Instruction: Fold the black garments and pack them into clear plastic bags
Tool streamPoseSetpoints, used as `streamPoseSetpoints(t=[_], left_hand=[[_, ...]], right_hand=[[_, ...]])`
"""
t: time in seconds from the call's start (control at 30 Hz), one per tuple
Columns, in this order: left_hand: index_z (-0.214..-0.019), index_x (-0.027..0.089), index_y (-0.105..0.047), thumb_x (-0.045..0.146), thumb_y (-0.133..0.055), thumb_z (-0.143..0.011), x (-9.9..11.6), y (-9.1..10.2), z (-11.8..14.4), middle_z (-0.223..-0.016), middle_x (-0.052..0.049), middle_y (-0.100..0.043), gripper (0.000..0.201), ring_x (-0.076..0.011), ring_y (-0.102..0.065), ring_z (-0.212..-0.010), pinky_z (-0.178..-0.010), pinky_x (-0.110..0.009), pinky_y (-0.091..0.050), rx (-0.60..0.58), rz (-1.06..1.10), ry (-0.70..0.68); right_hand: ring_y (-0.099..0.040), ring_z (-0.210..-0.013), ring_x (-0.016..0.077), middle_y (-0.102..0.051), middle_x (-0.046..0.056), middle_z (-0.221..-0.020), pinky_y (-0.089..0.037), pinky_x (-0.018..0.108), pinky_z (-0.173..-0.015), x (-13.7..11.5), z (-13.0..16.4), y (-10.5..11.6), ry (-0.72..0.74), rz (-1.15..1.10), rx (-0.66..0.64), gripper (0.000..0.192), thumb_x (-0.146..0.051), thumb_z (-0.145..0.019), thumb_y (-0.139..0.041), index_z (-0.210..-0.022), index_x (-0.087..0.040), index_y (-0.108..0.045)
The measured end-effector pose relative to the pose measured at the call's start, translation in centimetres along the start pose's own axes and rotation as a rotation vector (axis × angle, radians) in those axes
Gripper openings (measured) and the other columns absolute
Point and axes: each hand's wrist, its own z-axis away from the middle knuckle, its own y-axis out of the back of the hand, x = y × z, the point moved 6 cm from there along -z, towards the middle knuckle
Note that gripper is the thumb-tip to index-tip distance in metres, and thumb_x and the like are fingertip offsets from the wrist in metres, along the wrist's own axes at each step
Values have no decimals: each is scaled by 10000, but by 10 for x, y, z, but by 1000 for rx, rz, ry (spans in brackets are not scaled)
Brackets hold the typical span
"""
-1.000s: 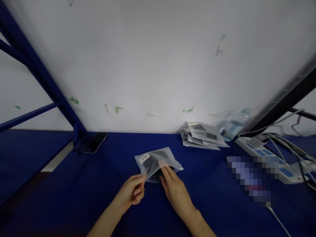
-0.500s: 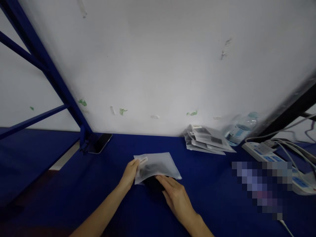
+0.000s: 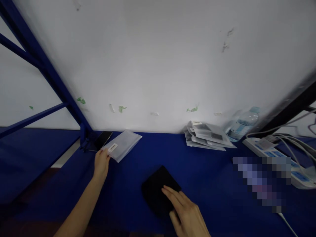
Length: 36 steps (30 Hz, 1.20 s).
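Note:
At the left, my left hand (image 3: 101,164) pinches the labelled corner of a frosted plastic zip bag (image 3: 125,144). The bag looks flat and rests beside a phone (image 3: 102,140) near the wall. A black folded piece that looks like cloth (image 3: 158,189) lies on the blue table, apart from the bag. On its right part rest the outstretched fingers of my right hand (image 3: 186,210), with the thumb visible at its near edge. What the black piece is exactly, I cannot tell.
Several frosted bags with dark contents (image 3: 209,136) are stacked at the back right. Beside them a clear bottle (image 3: 243,125) leans against the wall. A power strip (image 3: 269,151) with cables lies further right, near a blurred-out object (image 3: 256,184). A blue metal frame (image 3: 56,85) borders the left.
The black piece has come out of the bag and lies nearer me. My left hand has carried the bag left and back, beside the phone. My right hand has moved slightly toward me.

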Motion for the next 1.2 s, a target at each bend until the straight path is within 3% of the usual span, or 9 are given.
streamPoseSetpoints(t=[0.1,0.23,0.37,0.57,0.7,0.83,1.0,1.1,1.2], left_hand=[[-1125,257,-598,132,-675,-777,13,14,46,-1238,-12,-542,378,-222,-472,-1193,-1060,-362,-322,10,-177,-171],[-935,262,-680,280,-611,-823,-3,-22,136,-979,-22,-656,133,-260,-560,-1001,-958,-431,-396,-682,-840,-429],[-926,250,-647,321,-478,-903,-22,-34,178,-988,-25,-626,185,-243,-564,-974,-916,-452,-414,-829,-1038,-431],[-904,243,-612,275,-462,-913,-21,-41,167,-990,-22,-607,154,-238,-553,-960,-878,-443,-419,-866,-1117,-486],[-921,245,-619,277,-460,-925,-20,-43,150,-994,-26,-607,162,-241,-540,-960,-882,-444,-407,-843,-1114,-578],[-934,248,-625,282,-464,-929,-21,-48,141,-996,-23,-614,165,-244,-532,-959,-875,-438,-403,-855,-1116,-614],[-930,244,-607,271,-419,-949,-18,-53,137,-958,-13,-634,190,-235,-535,-939,-849,-420,-408,-914,-1137,-639],[-913,245,-605,269,-415,-949,-16,-54,127,-931,-8,-644,196,-233,-546,-926,-843,-418,-411,-933,-1157,-668],[-903,241,-610,270,-425,-945,-13,-53,113,-910,-9,-648,191,-233,-561,-914,-850,-421,-417,-925,-1161,-712]], right_hand=[[-617,-1093,300,-631,103,-1234,-504,488,-953,-12,-8,5,-60,31,85,493,-323,-854,-548,-1334,-231,-492],[-629,-1009,363,-665,159,-1100,-512,546,-887,-28,-22,-10,-54,46,118,532,-416,-756,-695,-1209,-161,-581],[-662,-872,242,-690,75,-949,-543,379,-785,-17,-34,-10,-196,-209,111,175,-256,-883,-534,-1016,-215,-639],[-659,-819,212,-690,34,-845,-511,290,-715,61,-32,30,-519,-737,203,345,-503,-874,-514,-937,-198,-663],[-640,-957,274,-694,83,-970,-502,389,-826,120,-10,53,-662,-507,341,442,-537,-839,-537,-1091,-186,-633],[-576,-1069,300,-656,117,-1101,-477,463,-891,109,-10,59,-497,-95,437,523,-562,-835,-541,-1203,-192,-576],[-578,-1047,317,-639,117,-1127,-483,487,-856,68,-35,44,-250,89,340,527,-532,-821,-584,-1247,-224,-543],[-642,-881,259,-687,97,-953,-504,413,-792,92,-30,59,-344,-2,428,329,-419,-917,-420,-1068,-206,-621],[-664,-750,246,-702,74,-810,-520,363,-694,145,-2,82,-628,-74,510,342,-462,-869,-440,-983,-201,-630]])
